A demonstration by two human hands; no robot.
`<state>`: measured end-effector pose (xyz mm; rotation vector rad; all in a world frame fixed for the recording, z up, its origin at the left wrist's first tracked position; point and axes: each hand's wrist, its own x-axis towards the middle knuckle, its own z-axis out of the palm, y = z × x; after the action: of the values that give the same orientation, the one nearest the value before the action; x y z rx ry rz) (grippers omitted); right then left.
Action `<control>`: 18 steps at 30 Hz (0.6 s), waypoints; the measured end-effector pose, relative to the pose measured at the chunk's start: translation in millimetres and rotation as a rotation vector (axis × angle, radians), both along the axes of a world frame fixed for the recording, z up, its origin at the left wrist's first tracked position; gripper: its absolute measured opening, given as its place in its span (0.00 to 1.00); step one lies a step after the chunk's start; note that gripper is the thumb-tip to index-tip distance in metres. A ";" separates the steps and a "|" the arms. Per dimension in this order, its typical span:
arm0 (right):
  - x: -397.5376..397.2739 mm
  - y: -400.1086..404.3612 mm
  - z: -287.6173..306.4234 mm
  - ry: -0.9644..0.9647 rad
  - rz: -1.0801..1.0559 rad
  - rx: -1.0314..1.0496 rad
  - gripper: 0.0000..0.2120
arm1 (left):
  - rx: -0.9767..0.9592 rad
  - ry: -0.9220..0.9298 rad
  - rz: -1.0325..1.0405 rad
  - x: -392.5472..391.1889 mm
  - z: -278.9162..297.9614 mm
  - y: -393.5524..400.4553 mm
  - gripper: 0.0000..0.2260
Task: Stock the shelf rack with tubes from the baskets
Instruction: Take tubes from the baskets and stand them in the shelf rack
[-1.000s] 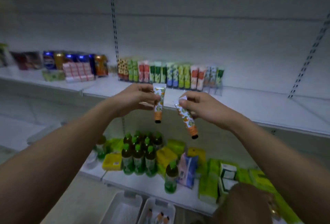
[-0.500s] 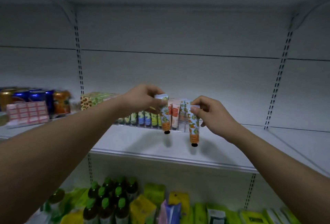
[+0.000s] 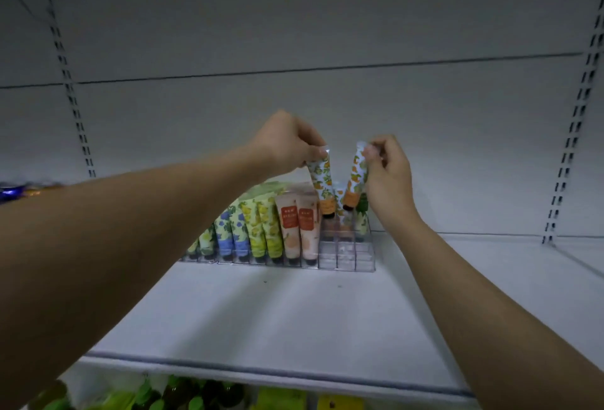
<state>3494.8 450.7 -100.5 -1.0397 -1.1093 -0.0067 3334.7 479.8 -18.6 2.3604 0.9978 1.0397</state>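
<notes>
A clear plastic shelf rack (image 3: 346,257) stands on the white shelf, its left slots filled with several upright tubes (image 3: 264,233). My left hand (image 3: 287,143) pinches the crimped top of an orange-patterned tube (image 3: 322,182), cap down, over the rack's right part. My right hand (image 3: 387,171) pinches a second orange-patterned tube (image 3: 354,182) the same way, tilted, just to the right. Both caps hang at the rack's top edge above slots at the right end. The baskets are out of view.
The white shelf (image 3: 294,318) stretches bare in front of and to the right of the rack. Slotted uprights (image 3: 70,89) run up the back wall at left and right. Blue cans (image 3: 13,192) peek out behind my left forearm. Green bottles (image 3: 183,395) sit on the shelf below.
Both hands have carried their tubes forward and down over the right end of the rack. The view has moved closer and higher, so the lower shelf is nearly out of sight.
</notes>
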 end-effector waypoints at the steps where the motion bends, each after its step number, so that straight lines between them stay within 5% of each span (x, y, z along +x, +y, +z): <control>1: 4.5 8.4 -1.1 0.009 -0.010 0.031 0.05 | 0.037 0.015 0.016 6.8 0.0 5.9 0.06; 18: 19.5 26.5 -22.0 -0.086 0.037 0.043 0.06 | 0.166 0.471 0.207 54.9 -36.7 32.5 0.08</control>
<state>3514.3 477.3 -122.5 -0.9880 -1.2012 -0.0453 3389.6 512.2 -55.3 2.7585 1.3916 0.6610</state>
